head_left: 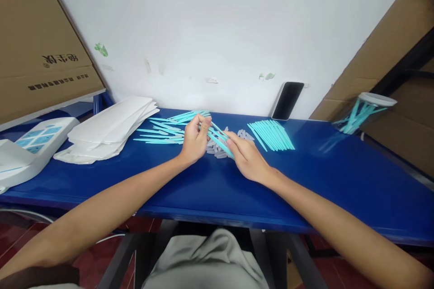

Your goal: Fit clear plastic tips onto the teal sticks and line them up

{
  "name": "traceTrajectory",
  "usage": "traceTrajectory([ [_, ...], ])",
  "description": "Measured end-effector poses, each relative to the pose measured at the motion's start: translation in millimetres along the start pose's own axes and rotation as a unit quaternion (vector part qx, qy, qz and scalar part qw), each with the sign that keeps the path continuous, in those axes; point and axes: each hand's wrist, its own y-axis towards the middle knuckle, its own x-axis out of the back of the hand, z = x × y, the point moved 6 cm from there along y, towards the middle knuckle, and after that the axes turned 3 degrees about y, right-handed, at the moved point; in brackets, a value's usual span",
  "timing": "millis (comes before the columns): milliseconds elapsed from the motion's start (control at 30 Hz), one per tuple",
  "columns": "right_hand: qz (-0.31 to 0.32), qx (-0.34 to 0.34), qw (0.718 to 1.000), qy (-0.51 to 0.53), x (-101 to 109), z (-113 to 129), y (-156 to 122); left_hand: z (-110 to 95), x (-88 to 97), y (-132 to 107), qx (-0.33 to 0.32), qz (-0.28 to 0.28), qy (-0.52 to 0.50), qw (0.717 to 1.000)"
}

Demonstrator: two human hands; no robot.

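Observation:
Both hands meet over the middle of the blue table and hold several slim teal sticks (219,139) that look like eyebrow razors. My left hand (196,140) is closed around their left end, thumb on top. The fingers of my right hand (247,156) pinch the other end. Small grey translucent caps (217,150) lie in a loose pile beneath and behind the hands. Left of them is a loose heap of the same teal sticks (162,131). To the right, more sticks lie side by side in a neat row (273,135).
White paper bags (108,122) lie stacked on the left beside a white device with blue keys (44,140). A phone (288,100) leans on the wall. A clear jar (361,113) at the right holds teal sticks. Cardboard (44,45) stands at the left; the blue table (203,194) ends in front of me.

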Motion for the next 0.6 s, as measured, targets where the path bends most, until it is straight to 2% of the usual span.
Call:
traceTrajectory([
  [133,0.023,-0.005,0.999,-0.036,-1,3,-1,-3,-2.1,-2,-0.004,0.009,-0.004,1.000],
  [267,0.049,-0.004,0.997,-0.058,-1,2,-1,0,-3.3,-3,0.022,0.013,-0.024,0.999],
  [600,0.063,-0.010,0.984,-0.167,-12,9,-7,-3,-3.1,-1,0.023,0.015,-0.016,0.999],
])
